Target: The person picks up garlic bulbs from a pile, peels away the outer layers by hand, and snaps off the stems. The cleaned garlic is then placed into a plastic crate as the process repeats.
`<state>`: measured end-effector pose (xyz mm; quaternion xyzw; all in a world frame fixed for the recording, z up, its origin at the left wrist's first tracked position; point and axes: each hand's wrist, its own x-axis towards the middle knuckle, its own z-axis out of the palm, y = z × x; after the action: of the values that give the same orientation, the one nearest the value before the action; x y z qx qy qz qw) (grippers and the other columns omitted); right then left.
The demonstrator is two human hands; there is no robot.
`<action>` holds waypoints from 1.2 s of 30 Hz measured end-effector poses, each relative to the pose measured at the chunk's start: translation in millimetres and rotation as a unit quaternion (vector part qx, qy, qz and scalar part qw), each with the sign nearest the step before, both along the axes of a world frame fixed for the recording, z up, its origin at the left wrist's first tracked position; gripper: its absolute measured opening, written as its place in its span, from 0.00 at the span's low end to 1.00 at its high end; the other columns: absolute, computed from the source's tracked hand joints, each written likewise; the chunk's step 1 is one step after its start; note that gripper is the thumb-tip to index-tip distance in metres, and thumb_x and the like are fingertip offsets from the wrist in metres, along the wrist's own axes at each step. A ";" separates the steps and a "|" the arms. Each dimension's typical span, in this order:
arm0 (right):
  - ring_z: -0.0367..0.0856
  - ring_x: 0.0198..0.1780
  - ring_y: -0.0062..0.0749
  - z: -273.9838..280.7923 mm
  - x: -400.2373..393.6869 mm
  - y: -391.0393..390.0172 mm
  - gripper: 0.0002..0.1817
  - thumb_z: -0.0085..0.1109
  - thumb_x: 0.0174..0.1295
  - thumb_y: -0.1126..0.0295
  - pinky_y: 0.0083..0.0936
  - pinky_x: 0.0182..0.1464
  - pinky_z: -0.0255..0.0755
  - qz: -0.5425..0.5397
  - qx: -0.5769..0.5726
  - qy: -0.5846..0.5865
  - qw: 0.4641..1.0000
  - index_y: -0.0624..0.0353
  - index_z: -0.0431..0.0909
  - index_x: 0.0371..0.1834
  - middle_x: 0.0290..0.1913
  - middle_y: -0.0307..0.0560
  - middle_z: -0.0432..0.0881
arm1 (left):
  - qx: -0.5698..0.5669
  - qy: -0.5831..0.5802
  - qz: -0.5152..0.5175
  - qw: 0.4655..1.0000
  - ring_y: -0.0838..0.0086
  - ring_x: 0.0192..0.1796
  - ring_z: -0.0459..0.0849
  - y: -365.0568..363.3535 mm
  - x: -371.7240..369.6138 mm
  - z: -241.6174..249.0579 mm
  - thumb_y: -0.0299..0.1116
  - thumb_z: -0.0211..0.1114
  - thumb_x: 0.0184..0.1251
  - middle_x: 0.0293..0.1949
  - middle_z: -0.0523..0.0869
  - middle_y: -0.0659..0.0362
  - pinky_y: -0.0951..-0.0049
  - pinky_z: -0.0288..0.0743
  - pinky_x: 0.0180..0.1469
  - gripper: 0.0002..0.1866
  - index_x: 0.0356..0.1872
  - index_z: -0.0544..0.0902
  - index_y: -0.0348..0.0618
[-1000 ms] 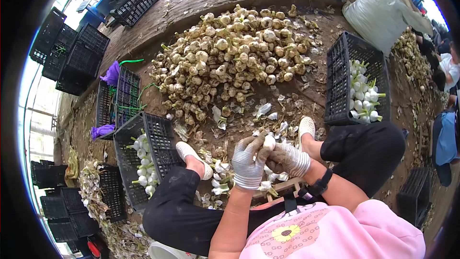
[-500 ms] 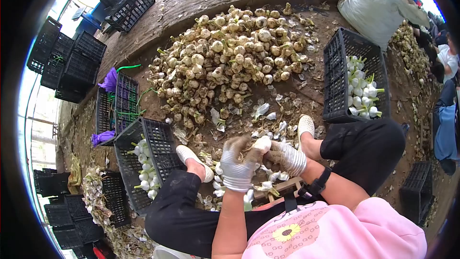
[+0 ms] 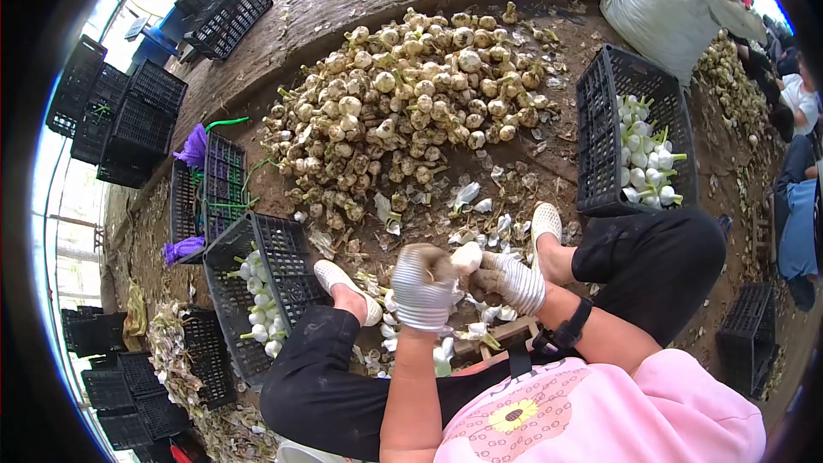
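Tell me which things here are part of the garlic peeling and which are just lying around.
In use: garlic bulb held between left hand and right hand; unpeeled garlic pile; right crate and left crate with white peeled bulbs; peelings.
Lying about: stacked empty crates; white sack; purple cloth.

1 garlic bulb (image 3: 467, 257) sits in 2 gloved hands; 2 crates (image 3: 257, 291) of peeled bulbs flank them, 1 unpeeled heap (image 3: 411, 111) lies beyond.
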<state>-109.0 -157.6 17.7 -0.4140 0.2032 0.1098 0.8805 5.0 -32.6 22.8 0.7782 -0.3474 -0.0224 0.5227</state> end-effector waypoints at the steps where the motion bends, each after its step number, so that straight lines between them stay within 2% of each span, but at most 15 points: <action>1: 0.66 0.25 0.12 5.3 1.3 -0.5 0.24 0.60 0.59 0.54 0.11 0.24 0.58 0.013 0.014 -0.013 1.000 0.54 0.66 0.53 0.29 0.31 0.71 | -0.060 0.154 0.046 0.985 0.71 0.29 0.78 3.3 5.1 -4.6 0.21 0.59 0.54 0.33 0.82 0.57 0.72 0.72 0.32 0.04 0.29 0.77 0.43; 2: 0.67 0.28 0.13 7.1 0.4 0.3 0.22 0.58 0.60 0.59 0.11 0.26 0.61 0.008 -0.005 -0.007 1.000 0.55 0.66 0.55 0.31 0.32 0.72 | -0.118 0.304 0.089 0.941 0.73 0.29 0.78 6.0 9.6 -5.9 0.21 0.58 0.56 0.33 0.82 0.57 0.74 0.72 0.31 0.04 0.29 0.77 0.43; 4: 0.70 0.34 0.13 9.9 -0.6 3.9 0.20 0.54 0.62 0.69 0.13 0.31 0.66 -0.003 -0.044 0.001 0.999 0.58 0.66 0.57 0.35 0.33 0.74 | -0.211 0.354 0.137 0.901 0.78 0.32 0.79 13.4 18.8 -17.2 0.30 0.61 0.62 0.35 0.82 0.59 0.80 0.73 0.36 0.08 0.40 0.77 0.42; 7: 0.76 0.38 0.29 -10.9 2.7 13.4 0.22 0.53 0.62 0.70 0.23 0.41 0.71 -0.041 -0.230 -0.053 0.971 0.62 0.64 0.59 0.42 0.47 0.79 | -0.198 0.397 0.014 0.896 0.74 0.44 0.77 1.5 -8.4 7.8 0.42 0.61 0.63 0.43 0.79 0.59 0.75 0.72 0.48 0.23 0.55 0.71 0.40; 8: 0.77 0.39 0.32 -17.4 2.2 15.5 0.22 0.52 0.62 0.70 0.24 0.43 0.71 -0.044 -0.298 -0.068 0.951 0.63 0.64 0.58 0.43 0.50 0.79 | -0.126 0.272 -0.010 0.954 0.72 0.50 0.75 -1.2 -20.9 -13.6 0.42 0.58 0.66 0.47 0.78 0.57 0.75 0.70 0.51 0.22 0.55 0.72 0.39; 9: 0.71 0.42 0.17 -28.3 0.0 18.1 0.24 0.53 0.63 0.71 0.15 0.39 0.71 -0.041 -0.252 -0.052 0.965 0.56 0.58 0.62 0.45 0.37 0.71 | -0.030 0.178 -0.009 0.984 0.72 0.49 0.76 -5.3 -32.7 -12.3 0.44 0.57 0.67 0.47 0.78 0.56 0.75 0.70 0.51 0.22 0.54 0.73 0.38; 10: 0.73 0.43 0.26 -36.9 -2.8 21.5 0.23 0.52 0.63 0.71 0.20 0.42 0.71 -0.049 -0.291 -0.056 0.954 0.59 0.60 0.60 0.45 0.44 0.74 | 0.066 0.080 -0.008 0.995 0.71 0.48 0.77 -7.0 -39.9 -9.8 0.46 0.56 0.67 0.47 0.79 0.55 0.75 0.71 0.50 0.22 0.52 0.75 0.38; 12: 0.78 0.44 0.42 -35.9 -1.2 24.4 0.20 0.50 0.62 0.72 0.28 0.47 0.71 -0.065 -0.366 -0.068 0.926 0.66 0.64 0.57 0.44 0.58 0.78 | 0.033 0.154 0.000 0.987 0.70 0.45 0.79 -7.5 -37.8 -22.1 0.48 0.55 0.67 0.44 0.81 0.53 0.74 0.73 0.47 0.22 0.47 0.77 0.36; 16: 0.77 0.48 0.40 -27.5 0.3 22.1 0.21 0.50 0.61 0.73 0.28 0.51 0.69 -0.086 -0.344 -0.123 0.927 0.66 0.63 0.58 0.45 0.58 0.78 | -0.159 0.517 0.065 0.838 0.67 0.37 0.83 -8.3 -14.5 -21.9 0.45 0.51 0.69 0.34 0.84 0.52 0.68 0.76 0.45 0.21 0.40 0.79 0.33; 20: 0.70 0.52 0.22 -41.9 -1.2 18.0 0.25 0.53 0.63 0.73 0.18 0.51 0.69 -0.035 -0.298 -0.075 0.951 0.57 0.57 0.63 0.54 0.41 0.70 | -0.198 0.508 0.143 0.826 0.72 0.31 0.81 2.3 0.2 -19.4 0.46 0.57 0.66 0.31 0.83 0.56 0.73 0.76 0.38 0.18 0.35 0.80 0.37; 23: 0.70 0.51 0.22 -43.3 1.5 15.0 0.24 0.52 0.64 0.71 0.18 0.51 0.69 -0.043 -0.297 -0.079 0.950 0.58 0.58 0.62 0.52 0.41 0.70 | -0.135 0.424 0.131 0.886 0.71 0.32 0.81 5.5 -6.3 -3.5 0.39 0.62 0.62 0.30 0.82 0.56 0.73 0.75 0.37 0.13 0.35 0.80 0.38; 25: 0.72 0.50 0.28 -47.9 1.2 15.0 0.23 0.52 0.62 0.72 0.21 0.50 0.69 -0.059 -0.316 -0.075 0.944 0.60 0.60 0.60 0.49 0.46 0.73 | -0.012 0.153 0.043 0.987 0.70 0.31 0.81 2.4 -13.8 4.4 0.33 0.64 0.58 0.29 0.81 0.56 0.72 0.74 0.36 0.09 0.34 0.81 0.37; 27: 0.77 0.47 0.38 -47.9 0.8 17.8 0.21 0.51 0.60 0.74 0.28 0.50 0.69 -0.089 -0.347 -0.066 0.931 0.65 0.64 0.57 0.44 0.56 0.78 | 0.084 -0.042 0.007 0.996 0.68 0.30 0.79 -2.4 -21.8 9.8 0.26 0.66 0.51 0.28 0.80 0.55 0.70 0.73 0.35 0.07 0.31 0.81 0.35; 32: 0.76 0.42 0.32 -48.6 -2.4 14.7 0.20 0.49 0.62 0.73 0.24 0.45 0.70 -0.082 -0.351 -0.053 0.931 0.62 0.64 0.58 0.43 0.51 0.78 | 0.031 0.154 0.036 0.987 0.73 0.28 0.79 -1.5 -17.5 -5.2 0.26 0.64 0.57 0.26 0.80 0.57 0.74 0.73 0.33 0.04 0.30 0.79 0.36; 36: 0.72 0.36 0.15 -17.4 -0.1 4.1 0.24 0.51 0.65 0.65 0.12 0.34 0.67 -0.086 -0.110 -0.035 0.990 0.53 0.59 0.63 0.45 0.37 0.74 | -0.220 0.488 0.139 0.833 0.74 0.28 0.80 7.0 10.3 -20.9 0.27 0.59 0.63 0.27 0.80 0.59 0.75 0.77 0.31 0.02 0.32 0.76 0.41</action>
<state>-109.1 -153.5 0.2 -0.4933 0.2182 -0.0037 0.8420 15.3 -25.6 1.9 0.5707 0.0685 -0.2490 0.7795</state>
